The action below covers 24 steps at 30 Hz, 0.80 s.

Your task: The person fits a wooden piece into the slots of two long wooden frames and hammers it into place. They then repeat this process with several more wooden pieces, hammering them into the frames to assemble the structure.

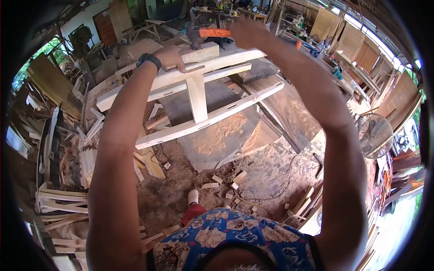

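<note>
My right hand [249, 34] is closed around the orange handle of a hammer [215, 33]. The hammer's dark head is right over a pale wood block [205, 53], perhaps touching it. My left hand [170, 58], with a dark watch on its wrist, grips the left end of this block, thumb pointing down. The block lies along a long pale beam [131, 92]. A short upright piece [196, 97] joins that beam to a second, slotted rail [226, 111]. Some fingers of my left hand are hidden.
A dark board [217, 149] strewn with sawdust lies under the frame. Small wood offcuts [217, 179] and shavings litter the floor by my foot. Stacked strips [63, 203] lie at left; a round fan [374, 135] stands at right. Another pale strip [230, 72] sits behind the beam.
</note>
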Each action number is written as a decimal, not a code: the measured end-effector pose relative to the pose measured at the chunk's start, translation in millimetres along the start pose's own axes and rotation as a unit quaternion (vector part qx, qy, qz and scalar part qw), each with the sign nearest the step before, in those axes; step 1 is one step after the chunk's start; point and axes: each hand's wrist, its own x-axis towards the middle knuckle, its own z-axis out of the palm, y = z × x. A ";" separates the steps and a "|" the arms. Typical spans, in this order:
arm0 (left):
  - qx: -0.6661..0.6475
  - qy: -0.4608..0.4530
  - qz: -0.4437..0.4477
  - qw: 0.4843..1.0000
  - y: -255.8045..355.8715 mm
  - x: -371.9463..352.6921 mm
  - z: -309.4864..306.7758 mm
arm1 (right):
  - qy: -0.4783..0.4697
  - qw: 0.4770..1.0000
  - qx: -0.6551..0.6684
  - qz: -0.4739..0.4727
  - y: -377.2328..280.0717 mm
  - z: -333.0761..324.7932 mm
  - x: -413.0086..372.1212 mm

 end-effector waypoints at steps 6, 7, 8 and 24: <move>0.083 0.083 0.119 0.986 -36.0 22.7 12.4 | 0.114 0.839 0.406 0.344 -116.7 142.6 -154.7; -0.059 0.098 0.084 0.990 -27.2 0.9 11.9 | 0.089 0.840 0.377 0.380 -147.4 174.5 -191.0; -0.200 0.102 0.047 0.973 -13.4 -21.6 6.8 | 0.140 0.819 0.416 0.370 -174.1 210.8 -227.8; -0.300 -0.152 0.034 0.941 4.1 22.2 -10.6 | -0.007 0.462 0.515 0.722 -126.9 350.6 -317.0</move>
